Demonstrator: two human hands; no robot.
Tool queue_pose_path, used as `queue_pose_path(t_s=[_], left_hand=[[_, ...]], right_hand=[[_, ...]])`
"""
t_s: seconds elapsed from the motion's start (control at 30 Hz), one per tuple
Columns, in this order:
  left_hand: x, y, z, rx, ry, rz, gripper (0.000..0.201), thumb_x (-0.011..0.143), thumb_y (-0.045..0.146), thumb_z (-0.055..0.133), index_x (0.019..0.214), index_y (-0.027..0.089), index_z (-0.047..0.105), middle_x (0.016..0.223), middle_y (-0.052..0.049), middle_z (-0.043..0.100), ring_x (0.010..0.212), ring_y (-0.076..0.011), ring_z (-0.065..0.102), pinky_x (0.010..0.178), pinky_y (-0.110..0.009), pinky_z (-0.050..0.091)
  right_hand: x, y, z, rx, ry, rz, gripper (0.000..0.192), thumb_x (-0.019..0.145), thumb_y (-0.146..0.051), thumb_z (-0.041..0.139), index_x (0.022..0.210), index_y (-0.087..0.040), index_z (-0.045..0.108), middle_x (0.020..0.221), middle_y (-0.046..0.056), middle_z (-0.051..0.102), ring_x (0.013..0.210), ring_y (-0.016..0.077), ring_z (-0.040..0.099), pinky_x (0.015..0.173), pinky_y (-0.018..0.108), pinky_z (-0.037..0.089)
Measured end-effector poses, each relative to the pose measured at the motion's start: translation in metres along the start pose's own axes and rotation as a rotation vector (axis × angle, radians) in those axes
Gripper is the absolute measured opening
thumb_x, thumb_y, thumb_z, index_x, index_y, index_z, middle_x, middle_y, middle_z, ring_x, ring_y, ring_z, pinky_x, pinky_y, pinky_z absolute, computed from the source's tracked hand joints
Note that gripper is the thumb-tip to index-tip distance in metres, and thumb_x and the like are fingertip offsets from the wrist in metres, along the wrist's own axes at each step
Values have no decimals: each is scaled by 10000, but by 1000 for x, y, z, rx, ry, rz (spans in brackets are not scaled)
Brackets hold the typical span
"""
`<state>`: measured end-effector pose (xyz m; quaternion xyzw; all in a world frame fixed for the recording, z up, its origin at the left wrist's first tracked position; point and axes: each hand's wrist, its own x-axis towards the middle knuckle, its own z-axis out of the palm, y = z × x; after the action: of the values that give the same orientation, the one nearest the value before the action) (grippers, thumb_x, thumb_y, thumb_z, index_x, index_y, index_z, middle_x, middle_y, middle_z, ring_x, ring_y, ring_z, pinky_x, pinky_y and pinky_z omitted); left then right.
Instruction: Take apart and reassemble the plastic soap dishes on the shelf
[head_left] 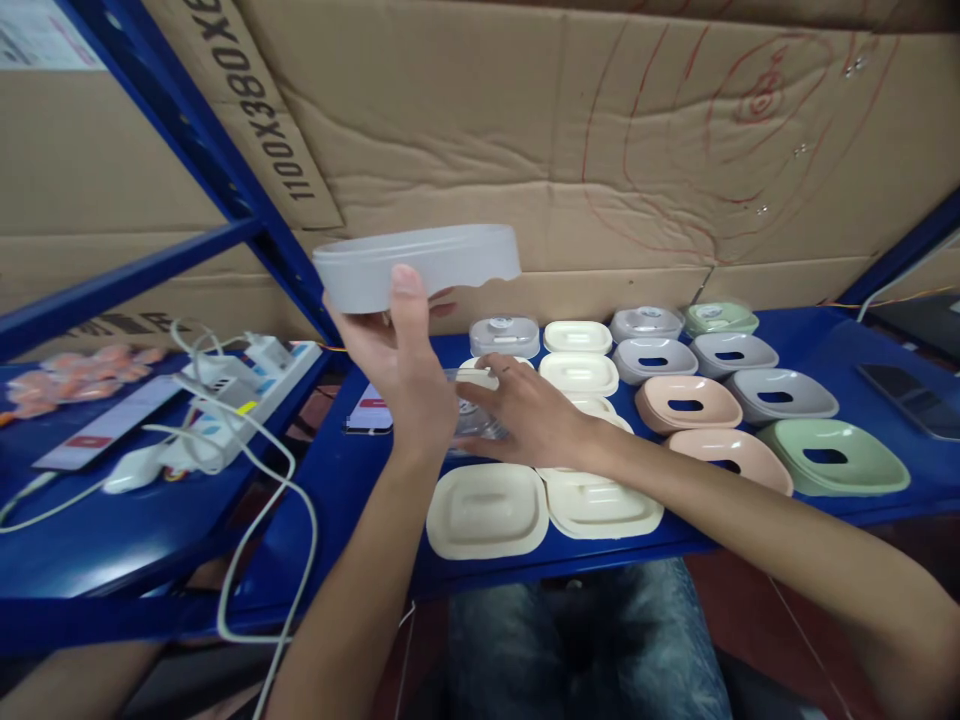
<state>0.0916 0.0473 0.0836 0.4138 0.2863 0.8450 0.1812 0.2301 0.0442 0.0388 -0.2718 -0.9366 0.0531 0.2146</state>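
Note:
My left hand [397,360] holds a translucent white round-cornered container [417,265] up above the blue shelf [360,470], thumb across its front wall. My right hand [525,415] reaches left across the shelf, its fingers closed around a clear plastic lid [471,412] lying just below the raised container. Cream trays [487,510] lie right under my right wrist.
Rows of cream, grey, peach [688,402] and green dishes [832,457] cover the shelf to the right. A white power strip with cables [240,390] and orange packets [67,375] sit at left. A blue rack post [225,170] rises behind; cardboard walls the back. A phone [911,398] lies far right.

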Motion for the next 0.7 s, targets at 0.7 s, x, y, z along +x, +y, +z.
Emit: queue_pose_path(t_s=[0.7], left_hand=[[-4,1,4,9,-13,-69,477,902,597,823,1204,346,553,1166,27,716,945,-195,766,830,-376,616]], right_hand=[[-40,3,-24,60,173,55,641,1018,-538,730,1515,-148,624,1540,271,603,1432,407,600,1141,581,542]])
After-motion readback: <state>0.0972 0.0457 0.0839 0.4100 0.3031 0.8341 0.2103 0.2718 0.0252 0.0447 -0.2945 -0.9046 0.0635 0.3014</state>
